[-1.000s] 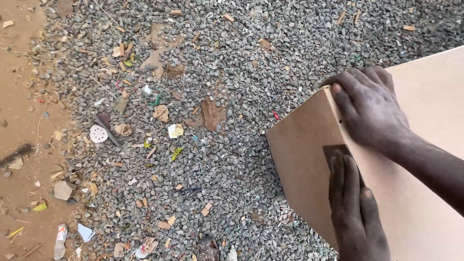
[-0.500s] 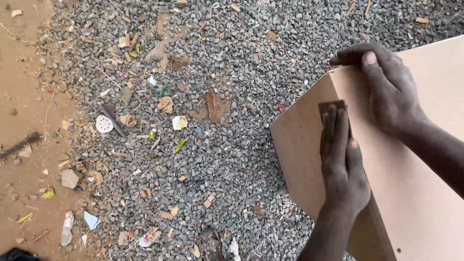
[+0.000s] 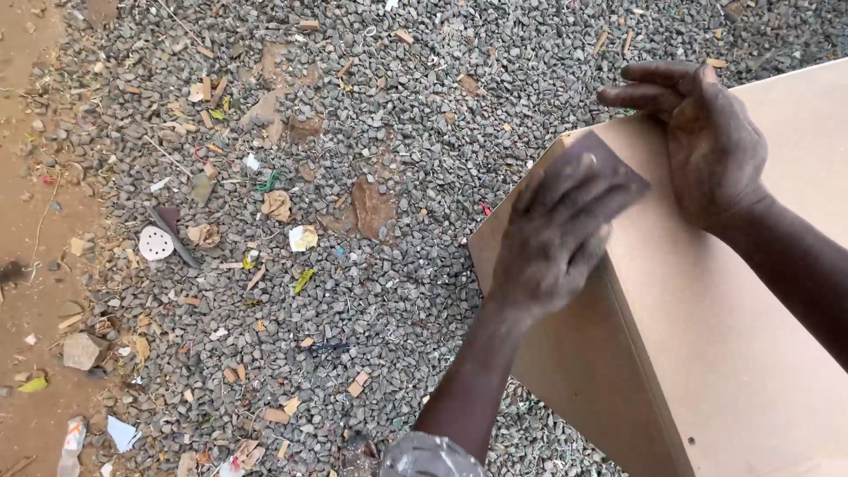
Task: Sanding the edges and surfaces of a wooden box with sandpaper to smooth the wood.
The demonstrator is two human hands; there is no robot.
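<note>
A tan fibreboard box (image 3: 751, 353) stands on gravel at the right, with its top panel and one side face showing. My left hand (image 3: 556, 238) reaches up from the bottom and presses a dark brown sheet of sandpaper (image 3: 609, 163) onto the box's near corner; the hand is motion-blurred. My right hand (image 3: 711, 146) comes in from the right. Its palm lies on the top panel and its fingers hook over the far edge, holding the box steady.
Grey gravel (image 3: 424, 106) covers the ground, strewn with wood offcuts, dry leaves and paper scraps. A round white perforated sanding disc (image 3: 156, 243) lies at the left. Bare orange earth (image 3: 26, 221) runs along the left edge, with a stone (image 3: 81, 350) on it.
My left hand has slid the sandpaper from low on the panel up to the corner. My right hand has moved a little further along the far edge.
</note>
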